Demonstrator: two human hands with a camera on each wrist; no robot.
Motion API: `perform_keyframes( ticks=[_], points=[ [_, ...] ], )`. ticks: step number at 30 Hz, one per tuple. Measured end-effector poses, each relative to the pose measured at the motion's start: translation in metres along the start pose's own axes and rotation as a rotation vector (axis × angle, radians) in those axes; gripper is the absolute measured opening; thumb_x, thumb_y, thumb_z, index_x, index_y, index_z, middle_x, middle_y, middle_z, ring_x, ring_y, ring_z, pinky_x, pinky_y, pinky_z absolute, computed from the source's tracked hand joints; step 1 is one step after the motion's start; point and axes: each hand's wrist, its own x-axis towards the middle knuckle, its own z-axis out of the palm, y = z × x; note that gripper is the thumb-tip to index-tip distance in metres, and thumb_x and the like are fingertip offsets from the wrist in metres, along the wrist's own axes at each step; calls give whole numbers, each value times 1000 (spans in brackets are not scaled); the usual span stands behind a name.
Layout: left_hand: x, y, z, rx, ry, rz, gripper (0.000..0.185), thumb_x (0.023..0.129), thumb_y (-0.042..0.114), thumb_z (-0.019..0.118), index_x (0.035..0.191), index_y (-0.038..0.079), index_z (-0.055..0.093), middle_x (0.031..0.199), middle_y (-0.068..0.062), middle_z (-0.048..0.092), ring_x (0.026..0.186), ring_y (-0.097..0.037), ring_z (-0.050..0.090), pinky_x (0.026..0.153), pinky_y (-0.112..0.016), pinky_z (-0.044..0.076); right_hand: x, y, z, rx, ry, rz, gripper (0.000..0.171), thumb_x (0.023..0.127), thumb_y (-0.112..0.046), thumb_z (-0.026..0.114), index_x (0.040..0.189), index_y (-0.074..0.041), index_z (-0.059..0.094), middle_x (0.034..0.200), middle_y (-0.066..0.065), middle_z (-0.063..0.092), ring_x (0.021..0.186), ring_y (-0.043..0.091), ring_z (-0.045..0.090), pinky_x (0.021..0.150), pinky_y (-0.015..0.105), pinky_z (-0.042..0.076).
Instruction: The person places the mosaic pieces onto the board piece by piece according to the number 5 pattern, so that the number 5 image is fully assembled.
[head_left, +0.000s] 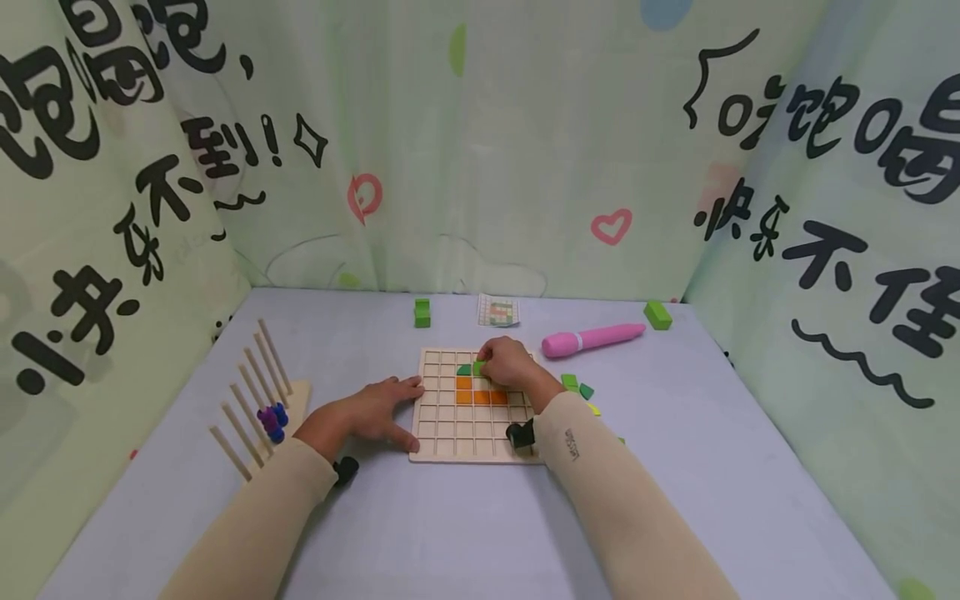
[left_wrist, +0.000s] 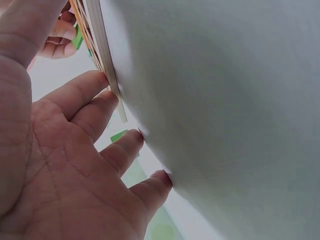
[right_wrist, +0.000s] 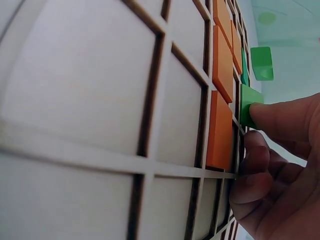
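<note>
A wooden grid board (head_left: 442, 446) lies flat on the table in the head view. My right hand (head_left: 510, 365) pinches a light green square tile (right_wrist: 248, 104) between thumb and fingers, right at the board's upper rows. Beside that tile sits a dark green tile (head_left: 464, 370) with a slanted side. Several orange tiles (head_left: 464, 397) fill cells just below, in an L shape. At the board's left edge my left hand (head_left: 375, 410) has its fingers spread, with fingertips and thumb touching the edge, as the left wrist view also shows.
Left stands a wooden peg rack (head_left: 300, 402) with blue and purple beads (head_left: 273, 420). Behind the board are a green block (head_left: 422, 314), a printed card (head_left: 498, 311), a pink pen-shaped object (head_left: 596, 339) and another green block (head_left: 657, 315). Loose green tiles (head_left: 570, 382) lie by the right forearm.
</note>
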Motion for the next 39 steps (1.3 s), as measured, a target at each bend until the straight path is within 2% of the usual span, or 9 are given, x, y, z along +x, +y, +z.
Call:
perform_keyframes(
  ticks=[4,10,14,17,20,30,39],
  points=[
    [2,1,2,-2,-4,-2,98,78,42,92,160,18,43,173,1,26,160,-37,16,127,-59,22,-2,1,0,-16,-1,28,18,98,-9,64,114,-8,72,103,8,66,91,23,59,75,29,50],
    [3,0,4,17,-3,25,98,78,44,91,160,18,43,173,2,27,160,-36,19,126,-58,25,-6,3,2,-91,24,-32,28,97,-8,62,123,-7,74,104,8,70,87,22,59,75,30,49],
    [3,0,4,26,-2,37,98,78,45,91,159,18,43,173,2,27,159,-36,21,125,-58,27,-12,4,0,-102,37,-60,31,99,-12,62,129,-6,71,110,10,70,92,22,59,86,35,52],
    [3,-1,4,30,-3,37,98,78,45,91,159,17,43,173,1,26,159,-37,20,125,-58,26,-19,6,-4,-91,37,-82,32,100,-16,63,130,-5,70,116,10,71,100,23,60,95,38,52],
    [2,-2,2,31,-3,37,98,79,45,90,160,16,43,173,0,26,160,-38,19,126,-59,25,-27,9,-9,-64,38,-112,33,100,-18,64,131,-4,70,119,10,71,104,24,62,99,41,52],
    [1,-4,0,19,1,37,100,78,45,91,160,15,42,173,-2,26,159,-41,19,125,-61,25,-50,37,-21,58,23,-109,24,100,-22,69,120,-9,71,116,5,69,102,21,60,90,37,52],
    [2,-3,1,25,-2,38,101,77,47,91,160,16,42,173,-3,25,159,-41,19,125,-61,25,-68,67,-40,83,83,-99,30,100,-17,67,126,-3,70,121,12,70,110,28,62,93,43,53]
  ],
)
